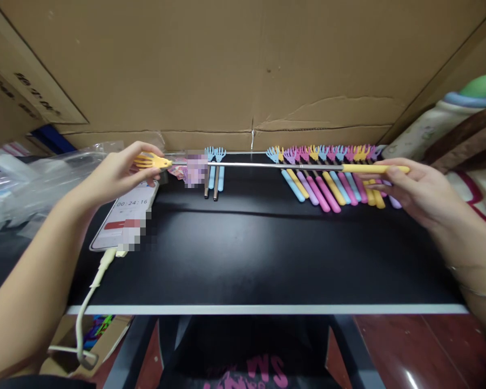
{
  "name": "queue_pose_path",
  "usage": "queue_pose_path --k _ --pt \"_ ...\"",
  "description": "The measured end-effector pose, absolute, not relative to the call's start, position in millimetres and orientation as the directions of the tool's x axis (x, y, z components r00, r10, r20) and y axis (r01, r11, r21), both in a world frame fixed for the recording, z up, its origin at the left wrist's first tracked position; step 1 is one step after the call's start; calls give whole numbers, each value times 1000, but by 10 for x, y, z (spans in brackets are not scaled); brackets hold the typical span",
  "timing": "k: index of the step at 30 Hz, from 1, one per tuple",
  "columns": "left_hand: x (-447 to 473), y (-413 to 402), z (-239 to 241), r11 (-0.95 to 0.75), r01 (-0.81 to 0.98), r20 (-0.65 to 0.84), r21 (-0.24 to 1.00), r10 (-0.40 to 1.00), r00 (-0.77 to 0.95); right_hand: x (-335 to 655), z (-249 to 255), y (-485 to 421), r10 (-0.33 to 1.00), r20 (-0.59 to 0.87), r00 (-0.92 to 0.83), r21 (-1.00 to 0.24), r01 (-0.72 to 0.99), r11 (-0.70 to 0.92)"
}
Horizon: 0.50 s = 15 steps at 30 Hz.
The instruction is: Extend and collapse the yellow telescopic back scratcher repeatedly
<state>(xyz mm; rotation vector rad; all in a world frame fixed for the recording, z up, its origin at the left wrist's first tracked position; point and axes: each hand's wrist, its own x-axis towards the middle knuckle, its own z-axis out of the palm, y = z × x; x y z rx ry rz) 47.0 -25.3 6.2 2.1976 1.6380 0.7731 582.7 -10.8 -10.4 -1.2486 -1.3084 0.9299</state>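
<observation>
A yellow telescopic back scratcher [263, 165] is stretched out level above the black table. My left hand [123, 170] pinches its yellow claw head, and my right hand [415, 186] grips its yellow handle at the other end. Below and behind the rod on the right lies a row of several back scratchers [328, 189] in blue, yellow, pink and purple, claws toward the cardboard. Two blue-clawed back scratchers [215, 167] lie left of the middle, along with bare dark metal rod ends [206, 186]. A purple patterned packet [182, 168], partly blurred out, is near the claw head.
A phone [123, 216] with a running timer and a charging cable [101, 270] lies at the left. Clear plastic bags [65, 178] are beyond my left arm. Cardboard walls [210, 70] enclose the back. A white cushioned item [429, 129] stands right. The table's pale front edge [267, 309] is nearest me.
</observation>
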Motion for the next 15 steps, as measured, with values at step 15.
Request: queue_pose_path --k 15 --pt "650 -368 136 -287 843 192 455 956 222 6006 -164 -49 991 135 0 -947 293 129"
